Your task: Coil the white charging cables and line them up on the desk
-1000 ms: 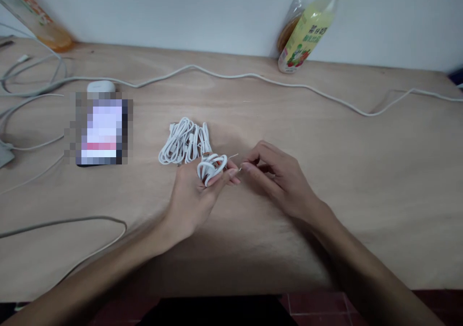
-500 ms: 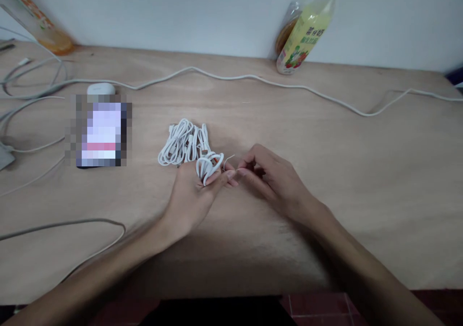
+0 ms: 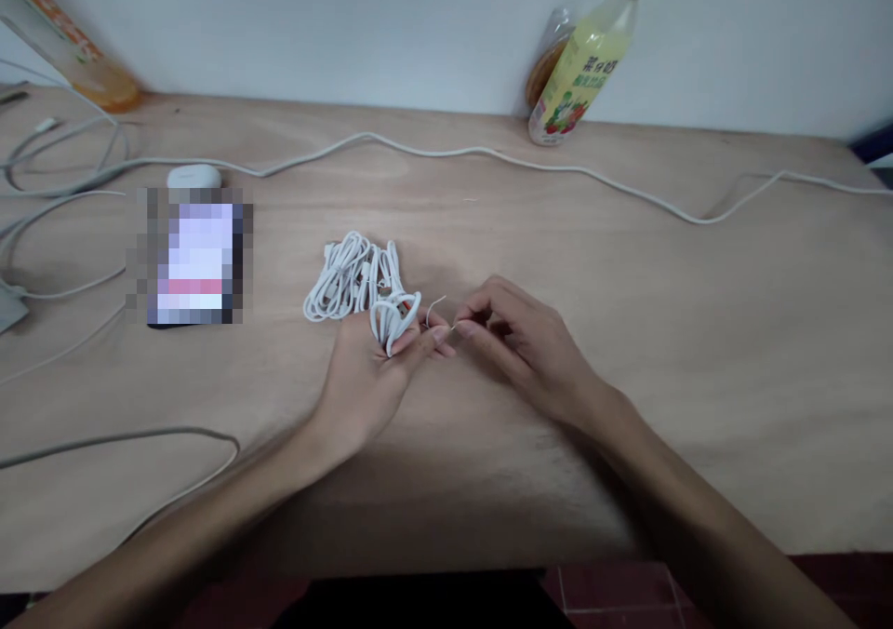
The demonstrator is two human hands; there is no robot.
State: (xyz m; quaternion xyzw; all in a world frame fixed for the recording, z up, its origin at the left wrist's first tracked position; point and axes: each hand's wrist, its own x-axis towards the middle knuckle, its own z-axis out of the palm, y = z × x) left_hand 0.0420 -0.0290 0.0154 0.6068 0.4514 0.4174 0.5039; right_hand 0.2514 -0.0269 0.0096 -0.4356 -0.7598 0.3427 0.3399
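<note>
A: Nearest the camera, what do the 2 hands hold?

B: The left hand point(image 3: 366, 378) is curled shut around a small coiled white cable point(image 3: 394, 317), held just above the wooden table point(image 3: 628, 331). The right hand point(image 3: 523, 345) pinches the end of a thin wire tie point(image 3: 437, 311) between thumb and forefinger, its tips touching those of the left.

A: What might fail here?

B: Judged from the frame, the tie is fine and springy; a loose pinch could let it slip, and a slackened left grip would let the coil unwind.

A: And beyond?

B: Just behind the coil lies a bundle of 2 or more coiled cables point(image 3: 349, 275). Farther off, a phone point(image 3: 195, 257), a long cable point(image 3: 488, 153) and a bottle point(image 3: 579, 71) by the wall.
</note>
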